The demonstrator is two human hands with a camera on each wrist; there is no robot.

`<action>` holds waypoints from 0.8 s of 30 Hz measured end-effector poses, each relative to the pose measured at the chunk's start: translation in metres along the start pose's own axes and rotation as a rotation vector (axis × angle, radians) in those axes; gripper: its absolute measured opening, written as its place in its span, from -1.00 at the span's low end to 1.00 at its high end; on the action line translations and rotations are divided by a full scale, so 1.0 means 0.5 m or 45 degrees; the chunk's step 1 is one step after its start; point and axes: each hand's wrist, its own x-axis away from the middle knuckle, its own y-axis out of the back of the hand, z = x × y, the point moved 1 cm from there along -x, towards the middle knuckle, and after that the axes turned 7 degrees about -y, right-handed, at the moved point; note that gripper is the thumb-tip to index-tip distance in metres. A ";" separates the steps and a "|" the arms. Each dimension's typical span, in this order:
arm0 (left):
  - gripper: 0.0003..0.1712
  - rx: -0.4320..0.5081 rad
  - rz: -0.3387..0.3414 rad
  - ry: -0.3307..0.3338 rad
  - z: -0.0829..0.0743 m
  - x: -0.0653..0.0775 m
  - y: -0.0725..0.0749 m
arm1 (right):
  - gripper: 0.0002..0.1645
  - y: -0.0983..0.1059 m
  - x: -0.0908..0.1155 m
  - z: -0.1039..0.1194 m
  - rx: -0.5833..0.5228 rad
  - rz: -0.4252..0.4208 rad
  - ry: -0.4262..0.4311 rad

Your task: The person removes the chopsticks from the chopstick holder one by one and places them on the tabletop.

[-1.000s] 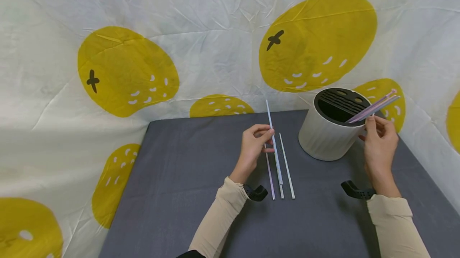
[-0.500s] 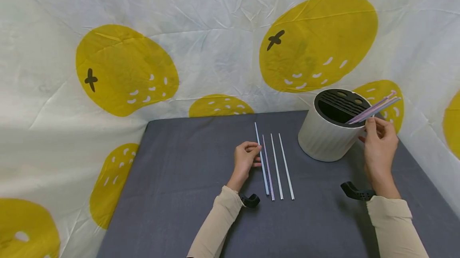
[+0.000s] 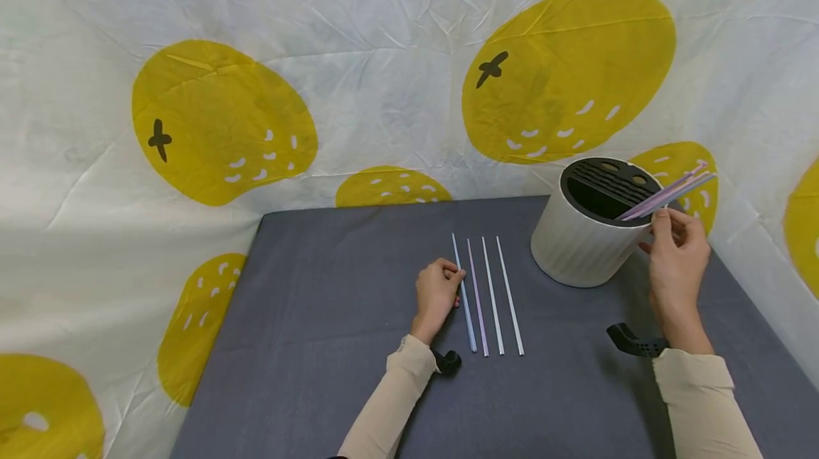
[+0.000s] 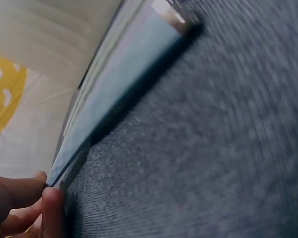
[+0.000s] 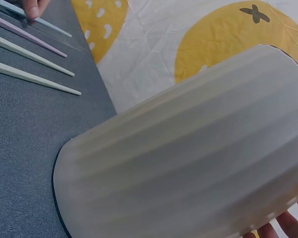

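Observation:
My left hand (image 3: 436, 297) pinches a light-blue chopstick (image 3: 469, 324) between thumb and fingers, low over the table. Close to its right lie a lilac chopstick (image 3: 477, 295) and two whitish ones, side by side and roughly parallel. In the left wrist view the blue chopstick (image 4: 116, 84) runs from the fingertips, its thick end near the camera. My right hand (image 3: 678, 260) holds the ribbed, off-white utensil holder (image 3: 576, 253) at its right rim; in the right wrist view fingertips (image 5: 290, 225) lie along its wall. Several pink, lilac and blue chopsticks (image 3: 668, 191) lean out of the holder beside that hand.
The holder's black lid (image 3: 611, 178) has slots, round holes and a larger opening. A dark grey cloth (image 3: 333, 288) covers the table. Behind hangs a white curtain (image 3: 384, 104) with yellow fruit shapes. Each wrist wears a black camera mount.
My left hand has carried the blue chopstick left and down, from above the other chopsticks to the left end of the row. The right hand and the holder have stayed put.

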 end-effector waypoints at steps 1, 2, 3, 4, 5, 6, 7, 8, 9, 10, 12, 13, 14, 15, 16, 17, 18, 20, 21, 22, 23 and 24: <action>-0.84 -0.052 0.000 -0.020 -0.002 0.001 0.000 | -0.74 0.000 0.000 0.000 0.002 0.001 0.000; -0.84 -0.113 -0.001 -0.038 -0.003 0.002 0.000 | -0.74 0.000 0.000 -0.001 0.010 0.001 0.002; -0.83 -0.170 -0.003 -0.054 -0.005 0.002 0.000 | -0.74 0.000 0.000 -0.001 0.009 0.003 0.002; -0.82 -0.224 -0.006 -0.065 -0.006 0.002 0.000 | -0.74 -0.001 0.001 -0.001 0.015 0.004 0.004; -0.82 -0.270 -0.011 -0.076 -0.007 0.002 0.000 | -0.74 -0.001 0.001 -0.002 0.009 0.005 0.008; -0.82 -0.311 -0.016 -0.086 -0.009 0.001 0.000 | -0.74 -0.001 0.001 -0.002 0.013 0.005 0.012; -0.82 -0.348 -0.018 -0.090 -0.009 0.001 -0.001 | -0.74 -0.002 0.002 -0.003 0.018 0.004 0.016; -0.81 -0.382 -0.020 -0.094 -0.010 0.000 -0.001 | -0.74 -0.002 0.002 -0.003 0.025 0.002 0.018; -0.81 -0.403 -0.020 -0.095 -0.011 0.000 -0.002 | -0.75 -0.002 0.003 -0.003 0.024 0.000 0.017; -0.81 -0.424 -0.021 -0.095 -0.013 -0.001 -0.003 | -0.75 -0.003 0.003 -0.004 0.019 -0.002 0.017; -0.79 -0.482 -0.024 -0.128 -0.016 0.000 -0.005 | -0.76 -0.003 0.004 -0.003 0.021 -0.011 0.010; -0.78 -0.519 -0.024 -0.148 -0.017 0.000 -0.007 | -0.77 -0.003 0.004 -0.003 0.018 -0.015 0.004; -0.77 -0.557 -0.021 -0.166 -0.019 0.000 -0.009 | -0.77 -0.003 0.004 -0.002 0.014 -0.018 0.000; -0.77 -0.600 -0.017 -0.185 -0.021 0.000 -0.010 | -0.78 -0.003 0.005 -0.001 0.009 -0.019 0.001; -0.77 -0.641 -0.011 -0.202 -0.023 0.000 -0.012 | -0.79 -0.003 0.005 -0.001 0.009 -0.020 0.002; -0.77 -0.679 -0.002 -0.217 -0.026 -0.001 -0.013 | -0.80 -0.004 0.005 -0.001 0.009 -0.020 0.002; -0.77 -0.717 0.010 -0.221 -0.028 -0.002 -0.014 | -0.81 -0.004 0.005 0.000 0.012 -0.020 0.004; -0.73 -0.771 0.050 -0.204 -0.034 -0.005 -0.016 | -0.82 -0.004 0.006 -0.002 0.011 -0.016 0.015; -0.69 -0.795 0.068 -0.193 -0.039 -0.007 -0.016 | -0.81 -0.004 0.006 -0.002 0.021 -0.016 0.022; -0.64 -0.817 0.090 -0.180 -0.044 -0.009 -0.016 | -0.80 -0.004 0.006 -0.003 0.031 -0.017 0.025; -0.60 -0.835 0.112 -0.166 -0.050 -0.010 -0.015 | -0.80 -0.005 0.007 -0.004 0.031 -0.015 0.027; -0.56 -0.855 0.134 -0.156 -0.056 -0.012 -0.015 | -0.79 -0.005 0.007 -0.004 0.042 -0.016 0.034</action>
